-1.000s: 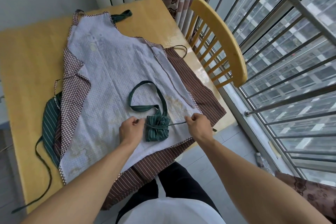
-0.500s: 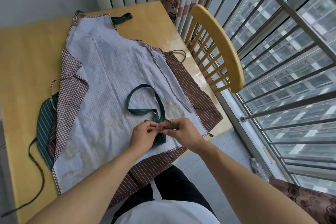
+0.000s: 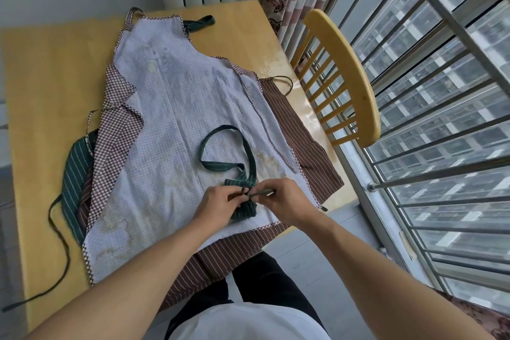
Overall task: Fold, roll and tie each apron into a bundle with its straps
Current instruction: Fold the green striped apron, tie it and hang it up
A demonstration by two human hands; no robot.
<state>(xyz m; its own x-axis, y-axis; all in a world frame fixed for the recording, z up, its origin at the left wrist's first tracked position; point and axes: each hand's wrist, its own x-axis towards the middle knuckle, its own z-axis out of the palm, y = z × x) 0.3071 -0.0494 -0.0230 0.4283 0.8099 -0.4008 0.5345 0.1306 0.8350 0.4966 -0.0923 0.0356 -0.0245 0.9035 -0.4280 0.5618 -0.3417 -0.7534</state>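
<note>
The green bundle (image 3: 244, 205) lay rolled; left hand (image 3: 218, 203) and right hand (image 3: 281, 200) pinched its straps (image 3: 259, 193) between fingertips, knot unfinished. Other aprons (image 3: 179, 107) beyond the fingers remained unfolded.

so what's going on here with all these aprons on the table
A person is tying a rolled green striped apron into a bundle. The left hand and right hand meet over it, each pinching a thin strap to work the knot. Its neck loop trails loose above. The bundle sits on a checked apron spread flat on the table, with a brown striped apron and another green one beneath, not yet folded.
</note>
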